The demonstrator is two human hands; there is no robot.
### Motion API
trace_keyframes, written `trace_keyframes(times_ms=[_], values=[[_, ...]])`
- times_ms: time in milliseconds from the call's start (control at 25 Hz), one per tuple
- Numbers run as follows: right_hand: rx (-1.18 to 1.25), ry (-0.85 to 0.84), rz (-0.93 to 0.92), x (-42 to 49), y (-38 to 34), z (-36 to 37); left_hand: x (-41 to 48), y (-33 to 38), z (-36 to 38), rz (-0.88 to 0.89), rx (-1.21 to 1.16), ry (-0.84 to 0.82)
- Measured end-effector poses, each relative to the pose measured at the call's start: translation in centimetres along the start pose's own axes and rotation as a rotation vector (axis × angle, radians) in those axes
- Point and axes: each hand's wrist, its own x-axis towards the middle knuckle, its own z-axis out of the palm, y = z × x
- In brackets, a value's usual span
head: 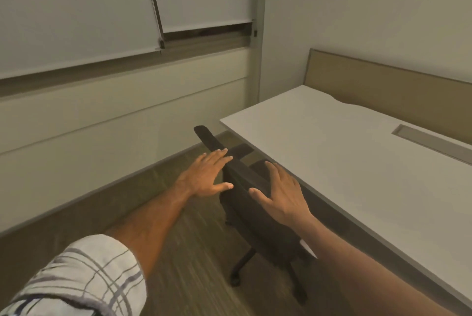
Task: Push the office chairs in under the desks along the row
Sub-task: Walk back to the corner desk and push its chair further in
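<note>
Both hands flat-open at the back of a dark office chair (255, 203), chair part-tucked at the white desk (357, 162).

Chair is at desk's near-left corner, backrest top edge running diag. from upper left to lower right, seat & one armrest (241, 149) partly under the desk edge; base w/ castors (235, 280) shows on the carpet (194, 264) on the side away from the desk. Left hand (207, 175) is on the backrest's outer side, away from desk, fingers spread & straight, fingertips over the top edge, not curled round anything; contact can't tell for sure. Right hand (283, 195) is over the backrest nearer the desk, fingers splayed, palm down, gripping nothing. Rolled plaid sleeve (84, 282) on left arm. Beyond the desk: tan divider panel (383, 85); cable slot (431, 142) in desk top. Window blinds (76, 9) on wall past the chair.
</note>
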Motion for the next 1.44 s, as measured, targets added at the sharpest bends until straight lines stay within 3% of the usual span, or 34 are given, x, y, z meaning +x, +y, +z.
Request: trace_keyframes(times_ms=[160,360,520,720,840,1040,1440], values=[[0.010,-0.003,0.125,4.9,-1.5,0.2,5.4,-6.8,-1.0,0.064,0.037,-0.073],[-0.093,-0.239,0.293,7.5,-3.4,2.8,12.7,-15.5,-0.1,0.192,0.052,-0.160],[-0.227,-0.150,0.407,7.1,-4.8,3.7,17.0,-19.2,1.4,0.399,0.096,-0.185],[-0.223,-0.087,0.562,7.3,-5.6,3.9,20.0,-19.2,0.6,0.556,0.026,-0.236],[-0.222,-0.058,0.614,6.9,-6.4,3.8,19.7,-18.7,1.2,0.565,-0.005,-0.171],[-0.257,0.005,0.600,4.0,-7.6,4.7,17.7,-17.6,2.6,0.549,-0.034,-0.027],[-0.309,0.054,0.597,-2.5,-4.6,3.5,14.5,-11.3,2.4,0.632,-0.047,-0.013]])
